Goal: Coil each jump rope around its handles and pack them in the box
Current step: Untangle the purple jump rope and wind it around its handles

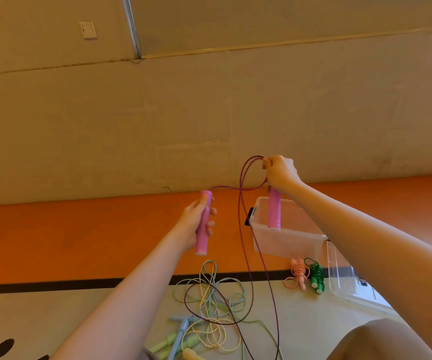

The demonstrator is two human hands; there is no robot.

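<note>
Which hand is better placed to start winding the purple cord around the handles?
Probably the right hand: it already pinches the cord loops. The left hand only grips one pink handle.

We see no readable text, labels or numbers anywhere; the wall plate (88, 30) and box lid (350, 279) show nothing legible.

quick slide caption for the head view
Left hand grips one pink handle; right hand pinches the purple rope above the box.
</note>
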